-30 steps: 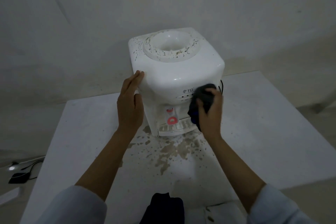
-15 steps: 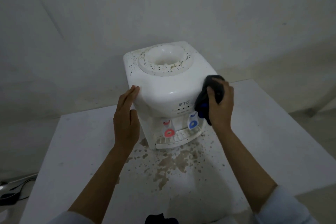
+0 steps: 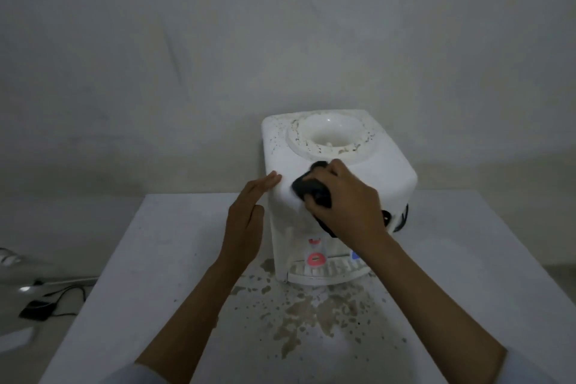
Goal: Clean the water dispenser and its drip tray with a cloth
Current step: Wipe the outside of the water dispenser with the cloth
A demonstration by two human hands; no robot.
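Right hand [image 3: 346, 203] grips a dark cloth [image 3: 307, 188], fingers curled over it, and presses it against the upper front of the white dispenser [image 3: 386, 171], near that face's left corner. Left hand [image 3: 246, 221] lies flat and open against the dispenser's left side, fingers straight and pointing up and away, apparently steadying the body. The dispenser stands upright on a white table [image 3: 467, 259], toward the back edge, close to the wall. Its top well [image 3: 330, 134] is ringed with dark specks, and more specks run along the top's left edge. That soiled ring lies just above and beyond the cloth, so the right hand is the nearer one and the next wipe would probably travel up and away over the front edge onto the top. The drip tray [image 3: 327, 268] sits at the foot of the dispenser, below the right wrist and toward the person, with a red tap [image 3: 315, 259] over it and a blue one partly hidden behind the forearm; it looks untouched so far. Brown splashes [image 3: 308, 309] spread over the table in front of the tray. A black cord [image 3: 402, 218] shows at the dispenser's right side. Most of the job looks to remain.
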